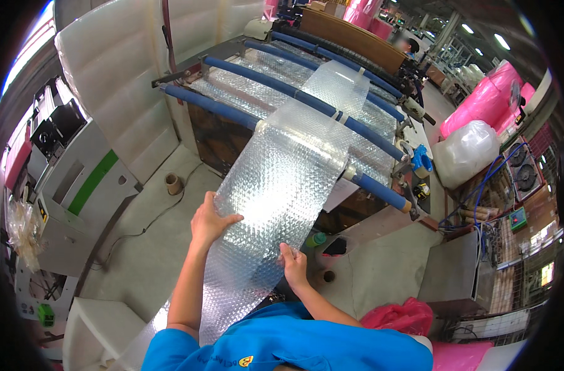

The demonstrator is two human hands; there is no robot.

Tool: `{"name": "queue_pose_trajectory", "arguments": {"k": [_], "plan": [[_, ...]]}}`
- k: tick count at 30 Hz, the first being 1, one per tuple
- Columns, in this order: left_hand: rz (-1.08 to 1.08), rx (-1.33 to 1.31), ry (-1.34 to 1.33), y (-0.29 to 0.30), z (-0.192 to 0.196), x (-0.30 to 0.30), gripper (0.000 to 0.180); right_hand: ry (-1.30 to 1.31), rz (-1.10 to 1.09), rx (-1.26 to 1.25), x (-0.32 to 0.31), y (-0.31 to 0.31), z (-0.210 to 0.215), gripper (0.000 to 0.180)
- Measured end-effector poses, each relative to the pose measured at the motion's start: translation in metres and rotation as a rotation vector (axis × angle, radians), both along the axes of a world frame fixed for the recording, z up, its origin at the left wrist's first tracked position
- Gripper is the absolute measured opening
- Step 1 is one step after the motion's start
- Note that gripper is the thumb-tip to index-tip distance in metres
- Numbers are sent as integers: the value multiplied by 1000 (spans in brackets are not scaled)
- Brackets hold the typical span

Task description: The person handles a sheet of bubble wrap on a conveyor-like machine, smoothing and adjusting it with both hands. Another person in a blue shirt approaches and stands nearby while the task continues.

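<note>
A long transparent sheet of bubble wrap (275, 179) runs over the blue rollers of a machine and slopes down toward me, passing under my left arm to the lower left. My left hand (209, 221) grips its left edge, thumb lying on top and fingers partly hidden beneath. Lower down, my right hand (293, 266) pinches the right edge, with the thumb above and the other fingers curled. Bright light reflects off the stretch between both hands. The nearest blue roller (381, 190) carries the sheet.
Behind stands the roller machine, with a brown board (350, 38) at its far end. A grey machine with a green stripe (92, 183) is at the left. Pink rolls (480, 102) and a white wrapped bundle (467, 151) stand right. A cardboard tube (173, 183) sits on the floor near a cable.
</note>
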State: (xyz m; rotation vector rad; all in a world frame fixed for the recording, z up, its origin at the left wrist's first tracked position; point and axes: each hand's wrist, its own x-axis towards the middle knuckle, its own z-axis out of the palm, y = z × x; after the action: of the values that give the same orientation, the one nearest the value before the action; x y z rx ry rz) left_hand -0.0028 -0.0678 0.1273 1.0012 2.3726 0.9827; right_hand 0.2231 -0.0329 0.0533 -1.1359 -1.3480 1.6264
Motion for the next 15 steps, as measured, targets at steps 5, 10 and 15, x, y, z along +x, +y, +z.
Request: {"name": "queue_pose_trajectory", "arguments": {"k": [5,10,15], "plan": [[-48,-97,74,30,-52,5,79,-141,-34,102,-5,33,-55,39],[-80,-127,12,66,-91,-3,86,-217,-52,158,-5,63,-92,40],[-102,-175,-122,78,-92,-7,94,-383,-109,275,-5,79,-104,47]]}}
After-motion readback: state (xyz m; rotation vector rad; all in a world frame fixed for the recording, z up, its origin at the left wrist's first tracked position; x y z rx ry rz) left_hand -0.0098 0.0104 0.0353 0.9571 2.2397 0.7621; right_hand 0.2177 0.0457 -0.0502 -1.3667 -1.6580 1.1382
